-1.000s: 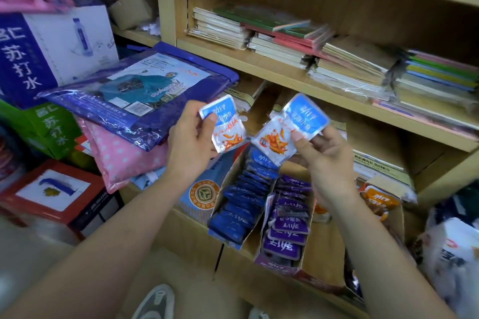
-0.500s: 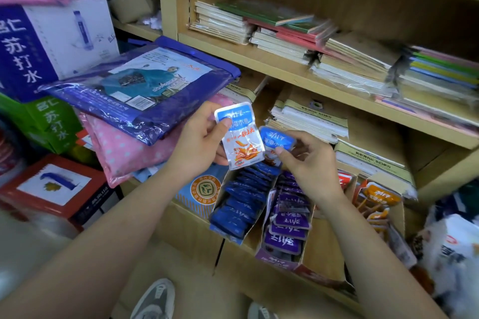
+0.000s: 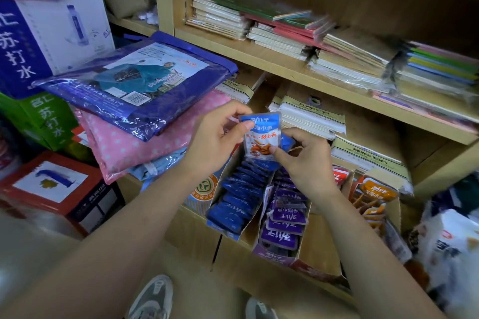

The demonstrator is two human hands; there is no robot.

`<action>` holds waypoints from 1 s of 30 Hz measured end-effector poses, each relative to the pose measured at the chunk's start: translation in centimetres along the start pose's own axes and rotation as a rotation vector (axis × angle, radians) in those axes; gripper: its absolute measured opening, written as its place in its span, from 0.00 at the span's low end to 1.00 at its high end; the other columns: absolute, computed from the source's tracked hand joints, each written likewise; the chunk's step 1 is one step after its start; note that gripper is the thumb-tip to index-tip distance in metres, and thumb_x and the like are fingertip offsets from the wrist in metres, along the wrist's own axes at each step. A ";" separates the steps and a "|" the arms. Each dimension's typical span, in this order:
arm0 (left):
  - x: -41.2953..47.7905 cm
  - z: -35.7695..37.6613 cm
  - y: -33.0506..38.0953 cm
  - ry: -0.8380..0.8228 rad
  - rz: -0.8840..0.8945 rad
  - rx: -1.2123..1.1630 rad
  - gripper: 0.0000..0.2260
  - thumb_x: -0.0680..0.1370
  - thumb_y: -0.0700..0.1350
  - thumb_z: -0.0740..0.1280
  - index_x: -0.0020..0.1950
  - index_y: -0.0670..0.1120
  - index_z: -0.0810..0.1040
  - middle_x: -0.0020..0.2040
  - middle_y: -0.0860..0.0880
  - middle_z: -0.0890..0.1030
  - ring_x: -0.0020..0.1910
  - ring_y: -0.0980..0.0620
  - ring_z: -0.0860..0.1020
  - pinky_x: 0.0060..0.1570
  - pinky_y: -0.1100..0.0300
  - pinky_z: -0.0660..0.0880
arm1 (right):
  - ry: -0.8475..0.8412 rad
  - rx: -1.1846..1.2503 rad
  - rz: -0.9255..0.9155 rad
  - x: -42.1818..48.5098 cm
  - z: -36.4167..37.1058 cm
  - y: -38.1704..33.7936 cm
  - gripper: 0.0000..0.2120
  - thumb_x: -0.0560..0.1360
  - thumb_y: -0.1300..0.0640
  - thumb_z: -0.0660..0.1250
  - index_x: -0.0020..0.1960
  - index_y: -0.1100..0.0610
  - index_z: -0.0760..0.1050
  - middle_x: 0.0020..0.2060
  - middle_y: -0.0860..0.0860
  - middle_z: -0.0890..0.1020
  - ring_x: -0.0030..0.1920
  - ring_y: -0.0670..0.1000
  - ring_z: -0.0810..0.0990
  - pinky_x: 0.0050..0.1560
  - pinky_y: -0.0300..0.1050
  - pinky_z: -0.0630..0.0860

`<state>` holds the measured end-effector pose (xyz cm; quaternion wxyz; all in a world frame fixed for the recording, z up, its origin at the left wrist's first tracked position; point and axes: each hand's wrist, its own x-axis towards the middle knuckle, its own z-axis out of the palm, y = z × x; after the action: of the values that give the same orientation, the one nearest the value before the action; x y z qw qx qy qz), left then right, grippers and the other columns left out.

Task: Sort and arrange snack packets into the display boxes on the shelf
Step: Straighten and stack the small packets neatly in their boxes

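A blue-and-white snack packet is held upright in mid-air, just above the far end of the blue display box. A second blue packet sits directly behind it, with only its right edge showing.

The left hand pinches the front packet near its top, its grip closed with thumb and forefinger on the blue band. The right hand pinches the lower right corner. Its thumb lies on the front packet and its fingers curl behind the second one, so this grip clamps both together.

A second ago the hands were apart and higher, each holding up one packet. Since then the right hand has dropped and moved left, and the two packets now overlap as a small stack. That suggests they have been judged the same kind and are about to go into the blue box together. That box already holds a row of blue packets.

Beside it on the wooden shelf stand a purple box and, farther right, an orange box. Stacked notebooks lie behind the boxes, and a bagged raincoat lies to the left.
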<state>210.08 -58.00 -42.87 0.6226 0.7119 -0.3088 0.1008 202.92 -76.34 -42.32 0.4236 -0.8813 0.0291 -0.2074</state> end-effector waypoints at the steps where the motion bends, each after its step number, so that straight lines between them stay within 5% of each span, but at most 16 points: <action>1: 0.1 0.0 -0.5 -0.004 0.025 0.031 0.06 0.79 0.39 0.69 0.48 0.51 0.78 0.43 0.55 0.82 0.43 0.57 0.83 0.39 0.52 0.83 | -0.003 -0.028 -0.016 0.0 0.0 0.0 0.15 0.75 0.58 0.74 0.61 0.53 0.80 0.50 0.43 0.82 0.51 0.40 0.81 0.50 0.44 0.83; 5: 0.2 0.1 -2.1 -0.002 0.120 0.219 0.03 0.75 0.38 0.74 0.48 0.43 0.84 0.45 0.49 0.82 0.40 0.59 0.79 0.42 0.68 0.74 | -0.036 -0.078 -0.040 0.0 -0.2 0.4 0.19 0.74 0.59 0.76 0.63 0.51 0.78 0.46 0.40 0.81 0.46 0.41 0.82 0.45 0.40 0.82; 10: 0.1 -0.1 -2.2 0.060 0.232 0.360 0.04 0.74 0.40 0.76 0.47 0.42 0.87 0.43 0.48 0.84 0.40 0.51 0.83 0.40 0.55 0.79 | -0.001 0.030 -0.022 0.0 -0.6 0.9 0.13 0.76 0.62 0.72 0.59 0.52 0.80 0.47 0.46 0.83 0.48 0.43 0.83 0.47 0.49 0.84; 15: -0.3 -0.6 -1.6 0.074 0.376 0.464 0.03 0.74 0.40 0.77 0.47 0.42 0.87 0.43 0.48 0.84 0.42 0.53 0.83 0.41 0.58 0.80 | 0.054 0.055 -0.061 -0.6 -0.7 0.7 0.11 0.76 0.63 0.71 0.53 0.48 0.80 0.45 0.44 0.84 0.46 0.44 0.83 0.46 0.46 0.83; 19: -1.2 0.1 -2.5 -0.018 0.346 0.501 0.04 0.71 0.39 0.79 0.45 0.43 0.88 0.43 0.48 0.86 0.45 0.54 0.84 0.56 0.71 0.76 | 0.042 0.073 -0.056 -0.7 -0.5 0.9 0.10 0.77 0.61 0.71 0.53 0.47 0.80 0.44 0.44 0.85 0.46 0.47 0.84 0.45 0.54 0.84; 23: -1.9 0.4 -3.3 -0.052 0.245 0.516 0.05 0.69 0.41 0.81 0.43 0.45 0.88 0.38 0.51 0.86 0.34 0.63 0.77 0.42 0.64 0.81 | 0.061 0.118 -0.082 -1.2 -0.6 0.9 0.11 0.77 0.62 0.71 0.54 0.48 0.80 0.44 0.45 0.85 0.47 0.48 0.84 0.46 0.55 0.84; 26: -2.1 -0.1 -3.3 -0.101 0.120 0.381 0.08 0.70 0.40 0.80 0.48 0.44 0.88 0.40 0.51 0.87 0.37 0.61 0.83 0.43 0.63 0.82 | 0.059 0.056 -0.116 -1.3 -0.6 1.2 0.08 0.77 0.61 0.71 0.53 0.50 0.82 0.45 0.45 0.85 0.47 0.48 0.85 0.46 0.54 0.84; 30: -2.4 -0.9 -3.0 -0.165 0.178 0.348 0.03 0.73 0.40 0.78 0.46 0.46 0.88 0.42 0.54 0.86 0.39 0.61 0.83 0.43 0.64 0.81 | 0.033 -0.103 -0.169 -1.2 -0.4 1.6 0.06 0.77 0.62 0.71 0.52 0.54 0.84 0.43 0.45 0.85 0.44 0.43 0.84 0.46 0.48 0.83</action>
<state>210.12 -56.30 -46.43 0.4515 0.7844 -0.3985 0.1484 201.85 -77.38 -43.68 0.3582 -0.8977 -0.0280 -0.2549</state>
